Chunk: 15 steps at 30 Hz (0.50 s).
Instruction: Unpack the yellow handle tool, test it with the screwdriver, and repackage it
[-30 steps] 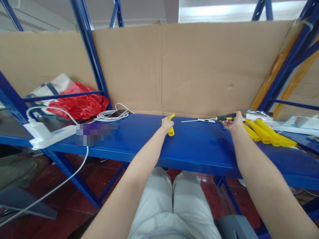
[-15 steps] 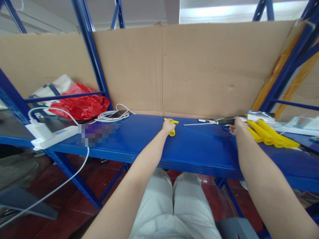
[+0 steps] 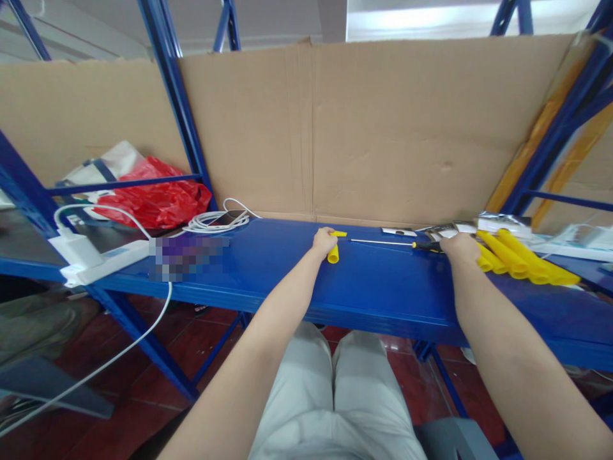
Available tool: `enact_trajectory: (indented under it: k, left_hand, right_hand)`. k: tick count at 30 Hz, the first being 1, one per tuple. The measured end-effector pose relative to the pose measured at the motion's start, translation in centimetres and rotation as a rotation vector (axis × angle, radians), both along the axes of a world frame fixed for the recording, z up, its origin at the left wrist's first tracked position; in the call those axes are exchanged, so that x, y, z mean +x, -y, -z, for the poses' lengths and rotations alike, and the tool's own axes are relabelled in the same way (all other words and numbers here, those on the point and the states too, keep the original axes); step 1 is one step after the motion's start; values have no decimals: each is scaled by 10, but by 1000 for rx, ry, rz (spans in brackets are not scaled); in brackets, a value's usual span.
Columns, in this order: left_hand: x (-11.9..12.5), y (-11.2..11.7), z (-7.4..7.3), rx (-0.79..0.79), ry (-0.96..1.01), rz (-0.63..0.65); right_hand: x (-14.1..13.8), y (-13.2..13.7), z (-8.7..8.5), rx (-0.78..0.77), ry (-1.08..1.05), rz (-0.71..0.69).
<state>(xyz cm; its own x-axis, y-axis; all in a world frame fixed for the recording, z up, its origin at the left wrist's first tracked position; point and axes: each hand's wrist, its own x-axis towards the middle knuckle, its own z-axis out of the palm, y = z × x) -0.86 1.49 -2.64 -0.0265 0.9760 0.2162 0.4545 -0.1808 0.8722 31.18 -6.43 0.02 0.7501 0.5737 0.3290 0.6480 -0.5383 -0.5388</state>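
Note:
My left hand (image 3: 325, 243) is closed around a yellow plastic tube (image 3: 333, 255) over the middle of the blue shelf. The tube's open end points towards me, and a short yellow arm sticks out to the right at its top. Further right, my right hand (image 3: 457, 246) is closed on the handle of a long screwdriver (image 3: 421, 246). Its thin metal shaft points left, with the tip not far from the yellow tube. The fingers of my right hand are mostly hidden behind its back. Several more yellow tubes (image 3: 514, 259) lie side by side just right of that hand.
The blue shelf (image 3: 383, 294) has a cardboard wall (image 3: 383, 128) behind it. On the left are a white power strip (image 3: 112, 262), a coiled white cable (image 3: 215, 222) and a red plastic bag (image 3: 158, 198). Foil-like packets (image 3: 502, 222) lie at the back right.
My right hand has moved a little left and towards me, and the screwdriver has shifted slightly with it. My left hand and its yellow tube have hardly moved.

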Motion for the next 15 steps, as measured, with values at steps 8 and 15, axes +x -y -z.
enact_trajectory:
  k: [8, 15]
  left_hand:
    - [1, 5, -3, 1, -26, -17]
    - [3, 13, -9, -43, -95, -26]
  right_hand:
    - [-40, -5, -15, -118, 274, -239]
    - [-51, -59, -20, -386, 389, -572]
